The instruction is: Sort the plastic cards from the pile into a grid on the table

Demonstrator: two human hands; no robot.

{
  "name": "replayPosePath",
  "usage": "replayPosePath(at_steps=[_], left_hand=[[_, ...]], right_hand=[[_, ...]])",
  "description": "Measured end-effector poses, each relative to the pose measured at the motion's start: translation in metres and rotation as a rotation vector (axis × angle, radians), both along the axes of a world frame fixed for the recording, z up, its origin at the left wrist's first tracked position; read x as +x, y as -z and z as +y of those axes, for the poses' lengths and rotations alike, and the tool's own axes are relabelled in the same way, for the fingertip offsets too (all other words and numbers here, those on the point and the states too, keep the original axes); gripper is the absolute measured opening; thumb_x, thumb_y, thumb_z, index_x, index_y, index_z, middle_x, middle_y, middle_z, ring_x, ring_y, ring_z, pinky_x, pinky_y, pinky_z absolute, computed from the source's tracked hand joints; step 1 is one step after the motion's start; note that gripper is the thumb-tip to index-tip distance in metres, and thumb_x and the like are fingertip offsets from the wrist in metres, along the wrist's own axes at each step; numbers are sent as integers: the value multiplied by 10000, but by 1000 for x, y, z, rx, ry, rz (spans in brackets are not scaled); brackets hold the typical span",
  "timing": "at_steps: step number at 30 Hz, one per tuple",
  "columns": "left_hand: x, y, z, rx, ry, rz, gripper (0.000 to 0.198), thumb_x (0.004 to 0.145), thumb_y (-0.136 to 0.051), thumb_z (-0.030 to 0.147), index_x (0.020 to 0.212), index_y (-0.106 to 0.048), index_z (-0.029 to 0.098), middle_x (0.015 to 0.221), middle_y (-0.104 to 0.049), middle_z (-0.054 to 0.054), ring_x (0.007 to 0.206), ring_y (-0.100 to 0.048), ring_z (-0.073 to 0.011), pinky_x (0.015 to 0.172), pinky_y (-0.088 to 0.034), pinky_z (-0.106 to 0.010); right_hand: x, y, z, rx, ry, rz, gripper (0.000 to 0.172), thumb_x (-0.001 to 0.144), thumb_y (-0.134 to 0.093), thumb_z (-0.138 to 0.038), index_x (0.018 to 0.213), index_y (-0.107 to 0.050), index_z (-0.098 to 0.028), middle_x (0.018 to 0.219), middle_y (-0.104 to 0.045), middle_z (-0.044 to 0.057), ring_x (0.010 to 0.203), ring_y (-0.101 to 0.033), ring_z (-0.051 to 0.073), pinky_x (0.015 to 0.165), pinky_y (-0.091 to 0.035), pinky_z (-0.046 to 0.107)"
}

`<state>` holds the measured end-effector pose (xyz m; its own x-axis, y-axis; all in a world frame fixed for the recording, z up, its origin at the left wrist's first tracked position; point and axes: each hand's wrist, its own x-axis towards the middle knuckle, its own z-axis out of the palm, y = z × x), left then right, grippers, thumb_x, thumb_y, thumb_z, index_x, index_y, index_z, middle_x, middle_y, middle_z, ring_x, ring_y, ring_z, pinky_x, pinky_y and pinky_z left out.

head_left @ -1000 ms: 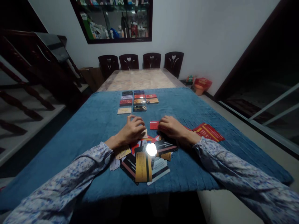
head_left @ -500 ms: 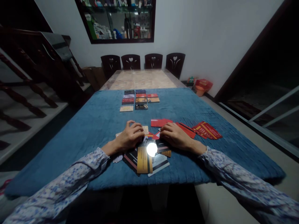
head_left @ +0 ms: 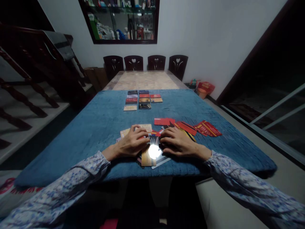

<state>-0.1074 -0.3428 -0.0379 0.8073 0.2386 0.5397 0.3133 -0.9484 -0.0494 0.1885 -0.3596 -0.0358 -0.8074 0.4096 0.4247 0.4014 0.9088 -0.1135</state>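
Observation:
Both my hands rest palm down over a loose pile of cards at the near side of the blue cloth. My left hand [head_left: 135,140] has its fingers loosely bent and apart on the left of the pile, beside a cream card [head_left: 145,128]. My right hand [head_left: 177,141] lies over the right part, fingers bent and slightly spread. Between them shows a black card [head_left: 153,139], with a gold card [head_left: 147,159] nearer me. A bright light spot washes out the pile's middle. My fingers hide several cards.
Red cards [head_left: 164,121] and a fan of dark red cards [head_left: 208,128] lie beyond and right of the pile. Sorted card stacks [head_left: 144,100] stand in rows further back. The blue cloth [head_left: 95,117] covers the table's near part; chairs [head_left: 156,63] line its far end.
My right hand has shifted slightly left and nearer me over the cards. A black card now shows between my hands, and more cream card shows beyond my left fingers. The view has shifted a little.

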Motion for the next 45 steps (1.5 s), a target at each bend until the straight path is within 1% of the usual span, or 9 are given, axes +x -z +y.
replayPosePath(at_steps=[5,10,15,20,28,32,37,41,45], left_hand=[[-5,-11,-17,-57,30,39,280,959,-557,234,1221,-649,195,1161,-724,-135,1163,-615,-285,1065,-395,-526],[-12,-12,-25,-90,91,83,411,926,-594,303,1325,-620,206,1223,-700,-152,1211,-595,-314,1090,-391,-545],[-16,-19,-32,-64,143,169,483,910,-613,328,1385,-593,242,1298,-667,-155,1234,-577,-324,1103,-382,-547],[-14,-27,-40,-49,179,279,559,864,-633,281,1420,-586,317,1414,-615,-135,1260,-567,-319,1097,-404,-510],[-5,-30,-36,-17,232,428,630,760,-649,278,1387,-616,332,1472,-587,-117,1287,-542,-336,1092,-397,-505],[-3,-30,-31,4,251,482,619,771,-622,283,1388,-605,330,1429,-614,-123,1205,-579,-325,1060,-415,-496],[-1,-32,-27,32,286,443,611,790,-621,241,1397,-595,292,1333,-656,-145,1117,-614,-309,1020,-458,-455],[2,-35,-25,110,276,484,474,905,-561,185,1362,-619,295,1281,-685,-134,1132,-631,-286,1032,-481,-428],[5,-34,-19,228,293,509,398,992,-473,124,1327,-645,251,1253,-700,-149,1115,-660,-254,1002,-516,-400]], right_hand=[[-4,-6,-12,-82,-65,-33,434,982,-584,-538,1246,-658,-201,1250,-660,150,1167,-540,279,994,-436,473],[-6,-9,-18,-85,-85,-75,530,967,-577,-592,1292,-639,-177,1283,-638,166,1180,-526,287,989,-435,478],[-9,-9,-20,-87,-103,-89,490,975,-580,-554,1286,-634,-178,1292,-635,168,1189,-521,288,1016,-432,493],[-12,-10,-20,-98,-118,-92,459,963,-611,-534,1275,-639,-199,1270,-642,160,1163,-540,278,1002,-461,480],[-16,-9,-19,12,-181,-108,403,983,-590,-398,1320,-630,-182,1208,-683,146,1118,-574,264,978,-478,466],[-16,-2,-16,66,-158,-113,287,1000,-567,-344,1200,-679,-172,1164,-705,138,1067,-597,245,934,-497,434],[-16,1,-12,105,-138,-100,229,1013,-549,-313,1128,-693,-176,1152,-715,133,1049,-609,233,927,-518,420],[-14,-1,-12,101,-150,-109,270,1000,-566,-334,1173,-683,-164,1173,-710,148,1087,-601,252,937,-527,437],[-10,0,-11,125,-129,-118,289,1010,-545,-312,1226,-672,-168,1164,-710,154,1081,-610,246,931,-529,432]])
